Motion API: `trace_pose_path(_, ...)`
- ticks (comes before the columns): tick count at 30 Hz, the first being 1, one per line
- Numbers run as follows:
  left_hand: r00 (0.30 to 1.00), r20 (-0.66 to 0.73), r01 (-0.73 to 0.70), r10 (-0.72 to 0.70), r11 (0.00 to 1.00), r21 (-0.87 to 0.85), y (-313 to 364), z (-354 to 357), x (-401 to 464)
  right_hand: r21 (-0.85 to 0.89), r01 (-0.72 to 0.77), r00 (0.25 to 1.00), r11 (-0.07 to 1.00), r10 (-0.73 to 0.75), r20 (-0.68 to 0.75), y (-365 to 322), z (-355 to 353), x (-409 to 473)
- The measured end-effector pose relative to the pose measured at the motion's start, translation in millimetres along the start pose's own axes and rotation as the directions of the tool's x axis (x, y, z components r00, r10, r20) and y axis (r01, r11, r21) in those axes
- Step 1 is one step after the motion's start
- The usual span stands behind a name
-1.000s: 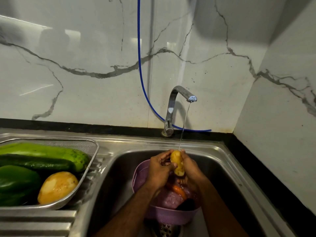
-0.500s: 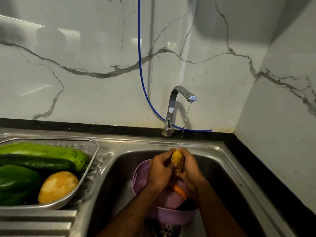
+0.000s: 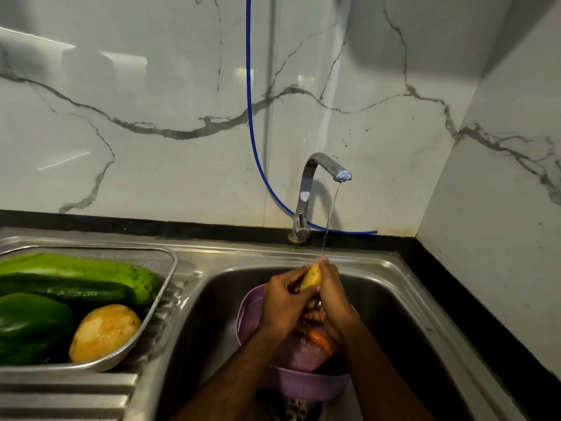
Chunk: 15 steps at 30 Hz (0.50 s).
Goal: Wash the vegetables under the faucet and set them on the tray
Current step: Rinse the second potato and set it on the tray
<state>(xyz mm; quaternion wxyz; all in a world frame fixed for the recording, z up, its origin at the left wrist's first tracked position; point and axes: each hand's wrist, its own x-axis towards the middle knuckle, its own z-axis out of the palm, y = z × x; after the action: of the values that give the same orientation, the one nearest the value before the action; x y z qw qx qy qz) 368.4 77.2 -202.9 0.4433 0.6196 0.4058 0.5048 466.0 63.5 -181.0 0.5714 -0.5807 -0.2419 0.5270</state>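
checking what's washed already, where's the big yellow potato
In the head view, the large yellow potato lies at the left in the metal mesh tray, beside the dark green bell pepper.

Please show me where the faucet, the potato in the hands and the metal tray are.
faucet [image 3: 306, 189], head view, on its upright neck.
potato [image 3: 312, 276], head view, on its upper yellow part.
tray [image 3: 170, 268], head view, on its right rim.

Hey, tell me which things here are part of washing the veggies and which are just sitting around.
Part of the job:
potato, gripped by left hand and right hand
faucet, running
tray holding washed vegetables
purple colander with a carrot
sink

Just there:
blue hose
marble wall
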Motion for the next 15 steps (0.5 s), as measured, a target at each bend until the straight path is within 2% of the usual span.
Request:
trace_pose_path(2, 1.0, 0.011, 0.024, -0.024, 1.0, -0.007, -0.6, -1.1, -0.6, 0.005, -0.029, 0.999, 1.0, 0.029, 0.027, 0.0, -1.0, 3.7)
trace_pose_path(9, 0.997, -0.041, 0.065, -0.067, 0.996, -0.063, -3.8, -3.4, 3.7, -0.075, 0.049, 0.985, 0.996, -0.036, 0.166, 0.8, -5.1, -0.9)
trace_pose_path(12, 0.996, -0.041, 0.081, -0.083, 0.995, -0.058, -6.0, -4.9, 3.9, -0.115, 0.036, 0.989, 0.993, -0.018, 0.148, 1.0, -4.0, -2.6)
trace_pose_path(15, 0.997, 0.007, 0.071, -0.071, 0.997, -0.035, -4.6, -3.7, 3.5, -0.162, 0.029, 0.998, 0.986, -0.02, 0.058, 4.2, -0.3, 4.3)
